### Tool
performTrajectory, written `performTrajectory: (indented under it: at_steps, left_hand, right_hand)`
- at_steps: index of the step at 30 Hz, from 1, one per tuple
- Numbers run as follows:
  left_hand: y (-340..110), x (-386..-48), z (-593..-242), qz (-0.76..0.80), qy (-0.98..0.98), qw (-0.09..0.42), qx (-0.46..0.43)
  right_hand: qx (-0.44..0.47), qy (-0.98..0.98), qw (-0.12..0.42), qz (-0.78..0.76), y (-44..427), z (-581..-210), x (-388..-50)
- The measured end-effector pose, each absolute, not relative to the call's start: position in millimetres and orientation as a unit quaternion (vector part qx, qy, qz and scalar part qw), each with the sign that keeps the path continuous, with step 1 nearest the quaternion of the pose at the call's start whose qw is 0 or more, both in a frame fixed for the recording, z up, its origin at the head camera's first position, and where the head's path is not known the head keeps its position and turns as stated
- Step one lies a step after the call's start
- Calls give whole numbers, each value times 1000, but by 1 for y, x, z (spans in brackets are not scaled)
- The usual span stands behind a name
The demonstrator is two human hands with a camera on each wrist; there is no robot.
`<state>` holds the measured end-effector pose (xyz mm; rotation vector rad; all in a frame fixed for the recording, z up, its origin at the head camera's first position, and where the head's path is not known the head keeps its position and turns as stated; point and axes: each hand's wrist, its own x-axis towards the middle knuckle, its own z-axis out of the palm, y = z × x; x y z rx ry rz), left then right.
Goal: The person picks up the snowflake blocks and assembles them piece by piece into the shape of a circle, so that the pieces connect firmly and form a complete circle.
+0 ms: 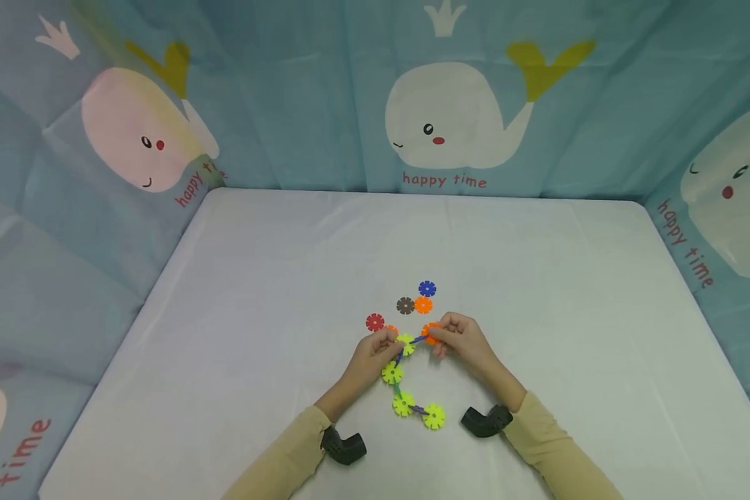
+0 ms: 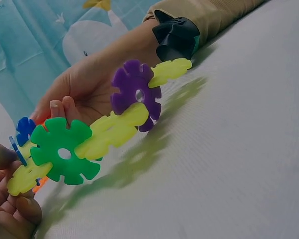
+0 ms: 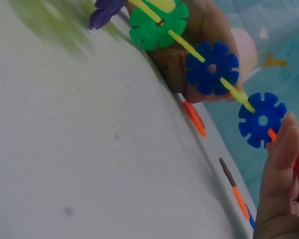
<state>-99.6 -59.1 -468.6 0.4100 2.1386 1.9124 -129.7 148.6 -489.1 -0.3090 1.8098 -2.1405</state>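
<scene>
A chain of slotted plastic snowflake discs hangs between my hands. Yellow discs alternate along it with a purple disc (image 2: 136,92), a green disc (image 2: 65,152) and two blue discs (image 3: 212,68). The left hand (image 1: 373,355) pinches the chain at its upper yellow disc (image 1: 406,344). At the chain's upper right end, the right hand (image 1: 467,344) grips an orange disc (image 1: 430,332) between thumb and fingers. This orange disc joins the end blue disc (image 3: 262,120) in the right wrist view. The other end finishes in a yellow disc (image 1: 434,417), nearer the body.
Loose discs lie beyond the hands on the white table (image 1: 256,292): red (image 1: 375,321), brown (image 1: 405,305), orange (image 1: 423,305) and blue (image 1: 428,288). Another orange disc (image 1: 390,329) is partly covered by the left hand. Black wrist mounts (image 1: 344,446) sit on both forearms. A whale-print curtain (image 1: 325,97) surrounds the table.
</scene>
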Motion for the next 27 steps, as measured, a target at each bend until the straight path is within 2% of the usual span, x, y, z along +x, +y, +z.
performTrajectory:
  at_steps: [9,16,20,25,27]
  left_hand:
    - [-59,-100,-469,656,731,120,143]
    - [-58,-101,-467,639,751,100,137]
    - [-56,-101,-468,631,756,92,148]
    - [-55,-100,-470,604,770,90,186]
    - [-54,-101,-470,604,769,91,188]
  right_hand:
    - [-115,661,175,-720,147,-495,-129]
    - [-118,681,156,-705,141,-472,-123]
    - [-123,709,173,-673,139,-469,-123]
    - [-181,719,184,-645,140,-486,-130]
    - [-217,721,169,-636,141,-493,-134]
